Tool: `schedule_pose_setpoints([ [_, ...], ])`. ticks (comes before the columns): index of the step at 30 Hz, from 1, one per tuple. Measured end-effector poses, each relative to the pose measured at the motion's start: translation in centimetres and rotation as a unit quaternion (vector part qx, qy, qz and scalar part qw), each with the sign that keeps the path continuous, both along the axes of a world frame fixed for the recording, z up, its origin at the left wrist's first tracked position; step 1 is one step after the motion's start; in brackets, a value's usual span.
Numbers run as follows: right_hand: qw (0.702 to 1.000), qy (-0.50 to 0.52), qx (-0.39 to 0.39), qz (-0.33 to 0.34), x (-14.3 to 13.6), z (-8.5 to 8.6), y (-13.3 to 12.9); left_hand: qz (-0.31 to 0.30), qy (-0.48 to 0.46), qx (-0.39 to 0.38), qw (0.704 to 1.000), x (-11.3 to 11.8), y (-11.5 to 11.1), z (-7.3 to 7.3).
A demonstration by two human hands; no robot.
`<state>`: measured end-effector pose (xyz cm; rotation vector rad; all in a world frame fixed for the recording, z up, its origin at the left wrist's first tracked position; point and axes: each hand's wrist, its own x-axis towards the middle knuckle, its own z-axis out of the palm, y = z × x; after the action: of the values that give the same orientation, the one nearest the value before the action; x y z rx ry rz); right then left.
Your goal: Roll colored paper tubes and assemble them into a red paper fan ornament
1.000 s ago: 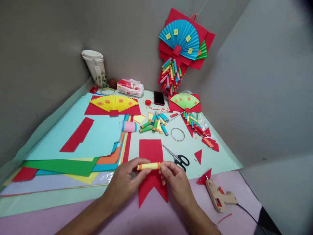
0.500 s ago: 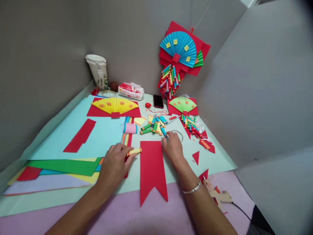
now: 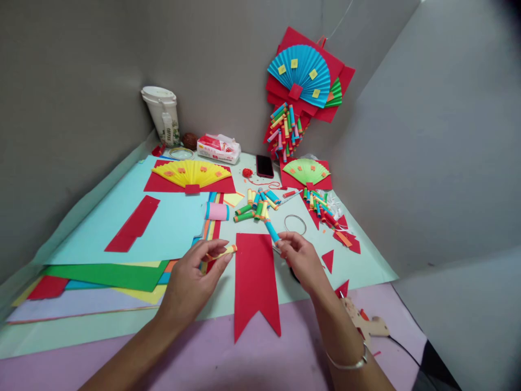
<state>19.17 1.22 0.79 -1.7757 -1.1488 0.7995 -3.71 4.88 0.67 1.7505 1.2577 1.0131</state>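
Observation:
Between thumb and fingers, my left hand pinches a yellow paper roll with orange ends, just left of a red paper banner with a notched bottom. My right hand is closed on a blue paper roll, held at the banner's upper right corner. Beyond the banner lies a loose pile of green, yellow and blue paper rolls. A dark-handled tool, partly hidden under my right hand, lies on the table beside the banner; its kind is unclear.
A glue gun with a cord lies at the right front edge. Coloured paper sheets cover the left side. Behind are a yellow paper fan, a phone and a tissue pack. A fan-and-roll decoration hangs at the back.
My right hand has taken the blue roll from the near side of the pile and drawn it back toward me. My left hand still holds the yellow roll, its fingers slightly raised.

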Motion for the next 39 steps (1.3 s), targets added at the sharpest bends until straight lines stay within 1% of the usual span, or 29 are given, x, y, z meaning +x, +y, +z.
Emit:
schedule_pose_setpoints([
  [1, 0.998, 0.058, 0.0, 0.024, -0.7, 0.4, -1.0, -0.016, -0.04, -0.054, 0.998, 0.1, -0.3, 0.3],
  [3, 0.991, 0.115, 0.0, 0.064, -2.0, 1.0, -2.7, -0.05, -0.105, -0.137, 0.984, 0.5, -0.6, 0.6],
  [5, 0.987, 0.127, 0.003, 0.094, -3.1, 1.4, -3.9, -0.075, -0.138, -0.183, 0.97, 0.8, -0.7, 0.6],
  [7, 0.985, 0.126, 0.004, 0.118, -3.7, 1.5, -4.5, -0.103, -0.145, -0.212, 0.961, 0.9, -0.7, 0.3],
  [10, 0.985, 0.112, 0.002, 0.131, -3.8, 1.3, -4.8, -0.147, -0.147, -0.233, 0.95, 0.9, -0.6, -0.1],
  [12, 0.988, 0.088, 0.006, 0.128, -3.8, 1.2, -4.8, -0.163, -0.152, -0.232, 0.947, 0.7, -0.7, -0.1],
  [16, 0.99, 0.037, 0.029, 0.137, -3.9, 1.1, -5.1, -0.174, -0.161, -0.222, 0.946, 0.7, -0.9, 0.2],
  [19, 0.99, -0.005, 0.05, 0.135, -3.7, 1.1, -6.2, -0.167, -0.148, -0.214, 0.951, 0.9, -1.0, 0.3],
  [21, 0.99, -0.06, 0.063, 0.111, -2.7, 0.9, -7.9, -0.158, -0.142, -0.208, 0.955, 0.9, -1.0, 0.2],
  [23, 0.984, -0.143, 0.079, 0.07, -0.7, 0.5, -10.3, -0.151, -0.132, -0.207, 0.958, 0.8, -0.8, -0.1],
  [26, 0.951, -0.294, 0.09, 0.003, 3.7, -0.4, -14.5, -0.145, -0.101, -0.206, 0.962, 0.6, -0.5, -0.7],
  [28, 0.926, -0.37, 0.065, -0.03, 6.7, -1.1, -17.2, -0.139, -0.081, -0.2, 0.966, 0.7, -0.3, -1.2],
  [31, 0.892, -0.449, -0.008, -0.042, 10.1, -2.2, -20.3, -0.133, -0.067, -0.195, 0.969, 1.4, -0.1, -1.4],
  [33, 0.88, -0.473, -0.043, -0.028, 11.4, -3.0, -21.3, -0.136, -0.061, -0.191, 0.97, 2.1, -0.2, -1.2],
  [35, 0.872, -0.485, -0.066, -0.007, 12.2, -3.6, -21.5, -0.15, -0.054, -0.192, 0.969, 2.8, -0.4, -0.9],
  [37, 0.871, -0.485, -0.076, 0.02, 12.8, -4.0, -21.3, -0.161, -0.044, -0.199, 0.966, 3.7, -0.7, -0.4],
  [39, 0.876, -0.474, -0.076, 0.047, 13.5, -4.1, -21.0, -0.168, -0.034, -0.213, 0.962, 4.5, -1.2, 0.1],
])
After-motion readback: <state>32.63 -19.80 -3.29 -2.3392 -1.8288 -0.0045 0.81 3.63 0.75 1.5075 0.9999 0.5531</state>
